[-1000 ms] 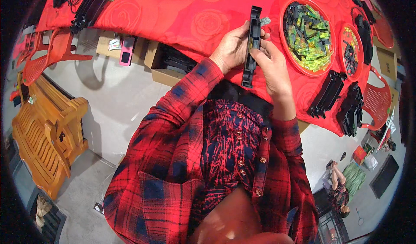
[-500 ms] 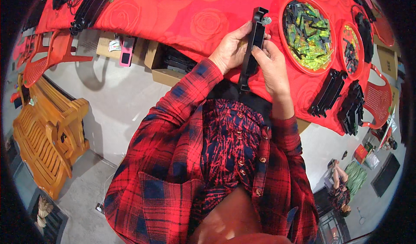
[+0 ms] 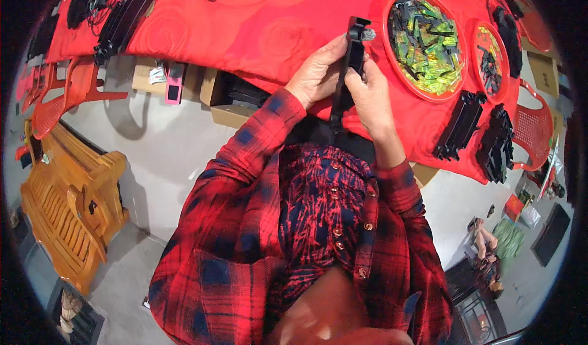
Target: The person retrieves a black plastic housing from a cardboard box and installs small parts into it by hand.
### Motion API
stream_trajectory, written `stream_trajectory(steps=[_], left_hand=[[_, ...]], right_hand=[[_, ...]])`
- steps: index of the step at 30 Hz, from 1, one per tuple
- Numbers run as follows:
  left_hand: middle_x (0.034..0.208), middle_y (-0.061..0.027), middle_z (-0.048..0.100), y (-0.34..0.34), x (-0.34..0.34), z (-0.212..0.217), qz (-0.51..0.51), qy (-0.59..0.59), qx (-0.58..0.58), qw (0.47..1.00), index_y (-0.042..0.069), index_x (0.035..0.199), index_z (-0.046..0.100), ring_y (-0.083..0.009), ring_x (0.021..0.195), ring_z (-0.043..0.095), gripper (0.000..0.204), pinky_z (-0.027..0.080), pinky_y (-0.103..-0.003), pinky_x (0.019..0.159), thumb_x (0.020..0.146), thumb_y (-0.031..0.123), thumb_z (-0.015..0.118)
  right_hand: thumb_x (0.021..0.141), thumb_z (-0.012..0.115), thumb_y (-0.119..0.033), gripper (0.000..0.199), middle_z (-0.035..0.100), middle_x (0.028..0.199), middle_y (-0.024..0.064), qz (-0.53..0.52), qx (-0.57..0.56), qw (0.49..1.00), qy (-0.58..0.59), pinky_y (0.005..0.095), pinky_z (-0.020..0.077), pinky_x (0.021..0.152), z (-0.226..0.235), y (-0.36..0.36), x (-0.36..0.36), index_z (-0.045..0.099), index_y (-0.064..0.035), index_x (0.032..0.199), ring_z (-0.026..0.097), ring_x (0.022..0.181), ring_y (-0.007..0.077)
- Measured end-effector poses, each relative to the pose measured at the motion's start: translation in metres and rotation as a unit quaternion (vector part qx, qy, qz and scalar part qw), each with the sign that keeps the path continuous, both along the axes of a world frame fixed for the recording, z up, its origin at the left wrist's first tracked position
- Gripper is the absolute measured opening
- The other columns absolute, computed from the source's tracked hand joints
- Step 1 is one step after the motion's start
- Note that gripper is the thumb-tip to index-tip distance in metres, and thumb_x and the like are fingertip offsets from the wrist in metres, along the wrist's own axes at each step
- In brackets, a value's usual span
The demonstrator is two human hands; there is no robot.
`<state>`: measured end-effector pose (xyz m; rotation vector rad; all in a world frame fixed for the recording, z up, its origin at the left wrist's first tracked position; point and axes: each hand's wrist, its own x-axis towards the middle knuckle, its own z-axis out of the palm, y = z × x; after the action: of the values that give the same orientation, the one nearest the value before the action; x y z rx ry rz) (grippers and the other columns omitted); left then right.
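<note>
Long black strip (image 3: 353,57), held in both hands (image 3: 372,95), near red bowl (image 3: 440,98)

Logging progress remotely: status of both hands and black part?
Left hand and right hand gripping black part. Far end over red tablecloth. Red basin apart, at right.

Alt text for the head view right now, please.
A left hand and a right hand grip a long black part at the edge of a red-clothed table. To the right, two red basins hold small pieces, black and yellow-green in the larger one; black strips lie nearby.
</note>
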<state>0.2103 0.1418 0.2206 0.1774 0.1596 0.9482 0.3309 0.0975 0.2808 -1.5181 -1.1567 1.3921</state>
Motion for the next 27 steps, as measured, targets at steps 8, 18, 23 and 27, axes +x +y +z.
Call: stream_trajectory(steps=[8,18,23,27], left_hand=[[0.112,-0.0084,0.065,-0.002,0.004,0.0,0.012,0.017,-0.031,0.999,0.006,0.137,0.05,-0.0201,0.102,0.064,0.044,0.053,-0.037,0.093,0.1,0.029,0.056],[0.109,-0.0102,0.066,0.001,0.004,0.002,-0.002,0.118,0.002,0.993,0.004,0.13,0.055,-0.0222,0.101,0.065,0.045,0.051,-0.039,0.093,0.1,0.038,0.055],[0.111,-0.0108,0.066,0.0,-0.001,-0.002,-0.025,0.046,-0.024,0.998,0.004,0.132,0.054,-0.0233,0.102,0.064,0.05,0.052,-0.039,0.092,0.1,0.042,0.052],[0.112,-0.0137,0.065,0.002,-0.001,0.014,-0.002,0.044,-0.103,0.994,0.004,0.135,0.051,-0.0265,0.103,0.064,0.055,0.053,-0.042,0.094,0.1,0.047,0.048]], right_hand=[[0.091,0.058,-0.004,0.031,0.058,0.101,-0.0017,0.0,-0.026,0.996,0.089,0.0241,0.0458,0.081,0.001,-0.002,0.003,0.055,-0.001,0.122,0.054,0.091,0.0077],[0.084,0.059,-0.003,0.033,0.057,0.091,-0.0006,-0.006,0.018,0.999,-0.048,0.025,0.0463,0.072,-0.008,-0.004,0.001,0.054,0.0019,0.116,0.053,0.082,0.0081],[0.092,0.058,-0.006,0.028,0.062,0.099,0.0026,0.031,0.061,0.997,0.019,0.0252,0.0485,0.073,-0.02,-0.006,0.009,0.056,0.0011,0.119,0.059,0.085,0.0097],[0.098,0.057,-0.013,0.02,0.067,0.095,0.0051,-0.026,0.021,0.998,0.058,0.0263,0.0514,0.075,0.028,0.006,0.036,0.064,0.0013,0.11,0.063,0.082,0.0116]])
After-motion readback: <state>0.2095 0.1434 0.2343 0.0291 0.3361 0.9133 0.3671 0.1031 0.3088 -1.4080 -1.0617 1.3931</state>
